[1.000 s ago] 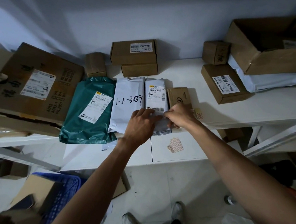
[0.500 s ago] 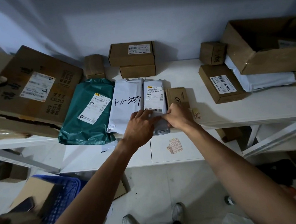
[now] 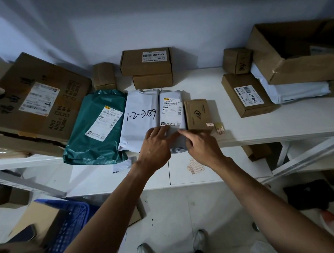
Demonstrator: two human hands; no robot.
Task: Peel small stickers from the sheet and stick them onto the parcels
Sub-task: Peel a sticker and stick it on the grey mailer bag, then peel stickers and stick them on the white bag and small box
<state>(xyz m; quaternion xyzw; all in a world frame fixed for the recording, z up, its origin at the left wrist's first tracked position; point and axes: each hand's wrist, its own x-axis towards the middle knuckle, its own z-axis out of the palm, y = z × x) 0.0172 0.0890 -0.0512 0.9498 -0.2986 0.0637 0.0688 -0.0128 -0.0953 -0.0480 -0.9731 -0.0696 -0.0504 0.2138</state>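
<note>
On the white shelf (image 3: pixel 264 125) lie a green mailer (image 3: pixel 95 129), a white mailer with "1-2-3089" written on it (image 3: pixel 140 112), a narrow grey mailer with a label (image 3: pixel 171 109) and a small brown box (image 3: pixel 197 113) bearing a small sticker (image 3: pixel 209 124). My left hand (image 3: pixel 155 145) rests flat, fingers spread, on the near end of the white and grey mailers. My right hand (image 3: pixel 202 145) points its index finger onto the grey mailer's near end, beside the brown box. The sticker sheet (image 3: pixel 195 166) lies on the lower shelf, under my right wrist.
A small yellow sticker roll (image 3: pixel 219 127) stands right of the brown box. Cardboard boxes (image 3: pixel 145 62) line the back; a big flat carton (image 3: pixel 29 107) leans at left, an open carton (image 3: pixel 301 52) and a labelled box (image 3: pixel 246 95) at right. A blue crate (image 3: pixel 69 223) sits on the floor.
My right hand has drawn back off the brown box, uncovering the small sticker on it, and its index finger now presses the grey mailer. The left hand has barely shifted.
</note>
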